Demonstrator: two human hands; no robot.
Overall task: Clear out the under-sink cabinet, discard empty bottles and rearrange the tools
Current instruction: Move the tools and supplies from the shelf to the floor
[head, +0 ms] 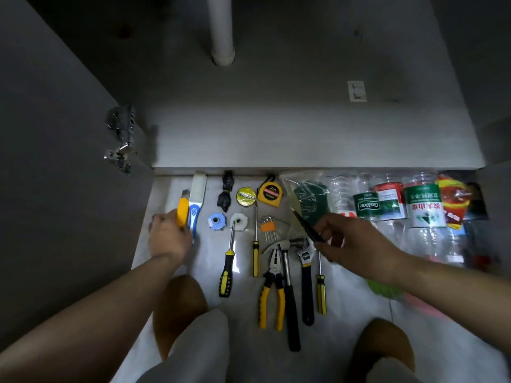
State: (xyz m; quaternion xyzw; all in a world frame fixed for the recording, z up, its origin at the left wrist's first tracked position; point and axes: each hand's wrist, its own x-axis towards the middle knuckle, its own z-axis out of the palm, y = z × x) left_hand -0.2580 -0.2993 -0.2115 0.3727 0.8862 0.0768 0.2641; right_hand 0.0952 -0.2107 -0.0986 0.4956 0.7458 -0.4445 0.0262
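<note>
**Grip.** The left hand (pixel 168 236) was curled round the lower end of a yellow utility knife (pixel 182 214), whose blade end pointed away from the person. The right hand (pixel 356 244) pinched a slender black pointed tool (pixel 307 226) between thumb and fingers, its tip aimed up and to the left.

**Tools.** The knife lay just beside a blue-and-white scraper (pixel 195 214) at the left end of the floor row. To its right lay a black bundle (pixel 226 194), a round yellow tin (pixel 245 196) and a yellow tape measure (pixel 271 192). Below these lay a blue fitting (pixel 217 221), a white fitting (pixel 239 220) and a set of hex keys (pixel 266 225). Nearer the person, side by side, lay two black-and-yellow screwdrivers (pixel 226 272) (pixel 255 255), pliers (pixel 272 288), a hammer (pixel 290 294), an adjustable wrench (pixel 306 277) and a small screwdriver (pixel 321 291).

**Bottles.** Clear plastic bottles (pixel 392 208) with green, red and white labels lay on the floor at the right, against the cabinet front. A clear bag (pixel 309 197) with dark green contents lay just left of them.

**Cabinet.** The cabinet floor (pixel 276 128) showed a white drain pipe (pixel 221 29) at the back. A metal hinge (pixel 121 139) held the open door at the left.
</note>
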